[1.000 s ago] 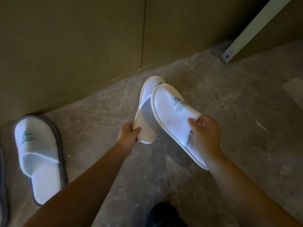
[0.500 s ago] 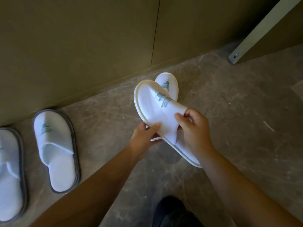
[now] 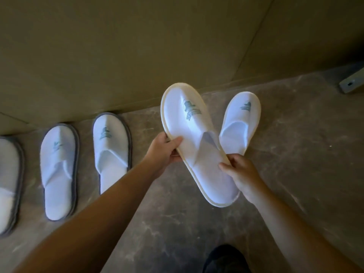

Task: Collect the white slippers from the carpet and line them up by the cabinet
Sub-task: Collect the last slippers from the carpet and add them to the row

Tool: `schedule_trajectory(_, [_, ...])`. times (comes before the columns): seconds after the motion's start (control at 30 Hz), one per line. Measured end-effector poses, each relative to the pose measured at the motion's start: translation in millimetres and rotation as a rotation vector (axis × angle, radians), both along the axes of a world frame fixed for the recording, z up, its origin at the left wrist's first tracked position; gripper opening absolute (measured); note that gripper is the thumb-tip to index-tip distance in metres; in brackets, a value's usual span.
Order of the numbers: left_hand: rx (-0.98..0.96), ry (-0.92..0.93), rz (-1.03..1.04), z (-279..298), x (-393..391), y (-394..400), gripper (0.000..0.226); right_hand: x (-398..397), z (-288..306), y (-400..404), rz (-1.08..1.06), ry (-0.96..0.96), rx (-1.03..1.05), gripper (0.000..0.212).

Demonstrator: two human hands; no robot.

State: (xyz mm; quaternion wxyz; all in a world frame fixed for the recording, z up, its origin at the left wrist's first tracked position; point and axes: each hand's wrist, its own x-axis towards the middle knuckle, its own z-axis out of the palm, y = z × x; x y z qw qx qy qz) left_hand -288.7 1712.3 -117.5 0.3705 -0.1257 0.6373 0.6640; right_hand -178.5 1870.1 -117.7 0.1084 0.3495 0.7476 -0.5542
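Above the floor I hold a white slipper with a cream edge (image 3: 189,134), toe pointing at the cabinet (image 3: 118,46). My left hand (image 3: 165,150) pinches its left rim near the middle. My right hand (image 3: 242,174) grips its right rim near the heel. A second white slipper (image 3: 242,123) shows just right of it, toe also toward the cabinet. Its heel is hidden behind the first slipper and my right hand, so I cannot tell whether it is held or lies on the floor.
Three grey-edged white slippers stand side by side along the cabinet base at the left (image 3: 110,146), (image 3: 58,170), (image 3: 7,180). The floor is mottled grey-brown stone. A door's bottom corner (image 3: 352,81) sits at the far right. A dark shoe (image 3: 224,259) is at the bottom edge.
The view has swung left, so more of the grey-edged row shows. The two slippers have come apart: the cream-edged one now sits left and in front, the other to its right.
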Motion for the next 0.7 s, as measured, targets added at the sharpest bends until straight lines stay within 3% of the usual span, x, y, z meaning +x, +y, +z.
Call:
schedule_trajectory(0.07, [-0.070,-0.003,0.006,-4.4,-0.7,-14.6,0.045,-7.6,-7.7,-13.5,-0.007,-0.019,-0.009,0.005])
schedule_trajectory(0.17, [-0.354,0.160,-0.101,-13.1,6.3,-47.3,0.073,-22.7,-21.6,-29.8,-0.012,-0.053,0.006,0.009])
schedule_trajectory(0.2, [-0.470,0.231,-0.156,-15.7,10.7,-61.0,0.076,-29.2,-26.4,-35.3,0.001,-0.069,0.016,0.005])
schedule_trajectory(0.33, [-0.848,0.396,-0.383,-29.9,27.1,-117.8,0.078,-58.8,-49.1,-59.6,0.022,-0.149,0.054,0.024])
schedule_trajectory(0.6, [-1.065,0.287,-0.548,-80.5,47.7,-177.6,0.101,-61.9,-87.2,-93.9,0.038,-0.285,0.078,0.038])
schedule_trajectory(0.7, [-1.064,0.303,-0.527,-94.9,46.4,-184.2,0.104,-61.5,-87.2,-92.4,0.103,-0.267,0.233,0.049])
